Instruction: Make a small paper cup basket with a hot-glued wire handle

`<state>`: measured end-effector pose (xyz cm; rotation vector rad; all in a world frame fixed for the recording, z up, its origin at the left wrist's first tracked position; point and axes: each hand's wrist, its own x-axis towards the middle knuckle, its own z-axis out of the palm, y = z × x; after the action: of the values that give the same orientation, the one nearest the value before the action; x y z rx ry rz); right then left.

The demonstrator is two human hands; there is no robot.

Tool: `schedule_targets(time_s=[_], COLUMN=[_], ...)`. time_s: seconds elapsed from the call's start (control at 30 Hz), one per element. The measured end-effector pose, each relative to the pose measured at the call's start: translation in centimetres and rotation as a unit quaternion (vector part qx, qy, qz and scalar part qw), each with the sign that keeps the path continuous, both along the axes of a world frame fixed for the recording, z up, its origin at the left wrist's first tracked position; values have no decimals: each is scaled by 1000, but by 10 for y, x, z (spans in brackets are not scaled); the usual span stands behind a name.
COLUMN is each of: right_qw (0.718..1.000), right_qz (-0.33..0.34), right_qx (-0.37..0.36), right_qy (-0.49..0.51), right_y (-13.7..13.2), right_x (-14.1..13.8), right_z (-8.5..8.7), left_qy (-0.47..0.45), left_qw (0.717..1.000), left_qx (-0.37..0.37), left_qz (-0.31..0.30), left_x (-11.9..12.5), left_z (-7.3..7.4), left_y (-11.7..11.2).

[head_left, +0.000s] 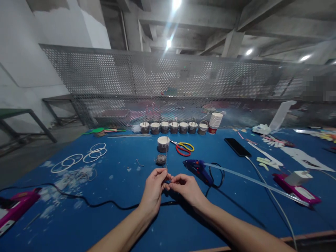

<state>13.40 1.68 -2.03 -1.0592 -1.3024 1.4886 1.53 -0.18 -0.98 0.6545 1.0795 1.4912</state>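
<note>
My left hand [154, 187] and my right hand [185, 187] meet over the blue table [110, 210], fingertips pinched together on a thin wire [166, 159] that rises straight up between them. Just beyond the hands lies a small grey wire spool [161, 159], and behind it stands a paper cup [163, 143]. A blue glue gun [198, 168] with a long clear glue stick lies close to the right of my right hand. Red and yellow scissors [183, 147] rest beside the cup.
A row of several filled paper cups [173, 127] and a cup stack [215, 122] line the far edge before a perforated metal screen. White rings [84, 156] lie left, a black phone [237, 147] right, and pink glue guns [15, 206] [298, 187] at both sides. A black cable [78, 199] crosses the front.
</note>
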Motion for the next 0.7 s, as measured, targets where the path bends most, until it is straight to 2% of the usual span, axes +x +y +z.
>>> schedule_targets(time_s=[0.17,0.27,0.33,0.4,0.53,0.63,0.7], right_qw=[1000,999,995,985,940,908,906], right_qz=[11,12,14,5,-57,-113,-110], right_qx=[1,9,30,77,186,202,176], right_qy=[-5,-40,-89,-155,-280,-350,-369], right_y=[-9,-17,-21,-20,-5,15,26], right_x=[6,17,32,54,99,117,119], right_z=[-3,0,5,10,15,16,18], left_qy=[26,32,40,52,90,107,115], left_qw=[999,998,998,996,988,984,981], left_qx=[15,35,55,77,118,139,153], left_qz=[-31,-35,-18,11,39,30,23], left_x=[7,5,0,-9,-24,-28,-27], left_z=[0,10,26,47,91,113,123], left_y=[-4,-6,-7,-7,0,14,27])
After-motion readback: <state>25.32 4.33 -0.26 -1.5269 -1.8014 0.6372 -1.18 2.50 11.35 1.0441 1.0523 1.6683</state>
